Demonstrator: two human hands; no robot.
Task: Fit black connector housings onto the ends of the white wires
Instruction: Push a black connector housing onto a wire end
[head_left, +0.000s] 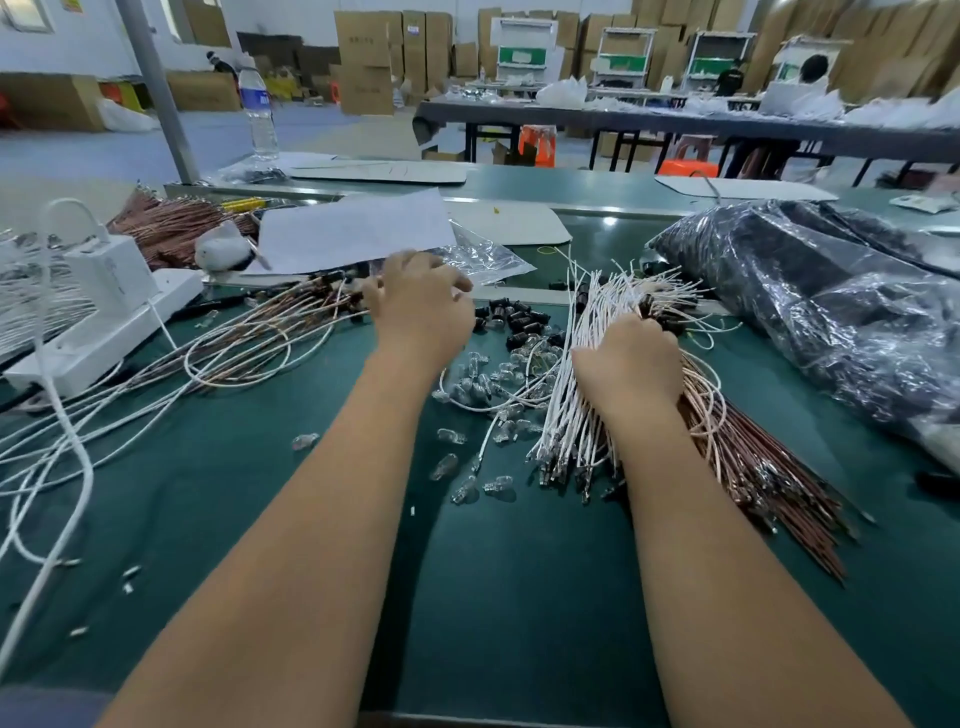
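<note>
Green matting covers a workbench (519, 597) seen from above, with two bare forearms reaching forward across it. Nearest, the right hand (631, 364) is fisted around a thick bundle of white wires (571, 415), knuckles up, wire ends fanning out both toward and away from the viewer. Brown wires (753, 467) lie just right of that bundle. Left of the bundle, small clear bulbs (467, 389) are scattered on the mat. Slightly beyond them sits a cluster of black connector housings (519, 319). Left of the housings, the left hand (421, 306) hovers palm down, wrist bent, fingers curled; whether it holds anything cannot be told. Farther right of the bundle lies a black plastic bag (831, 312). Cardboard boxes (363, 57) stand far behind
</note>
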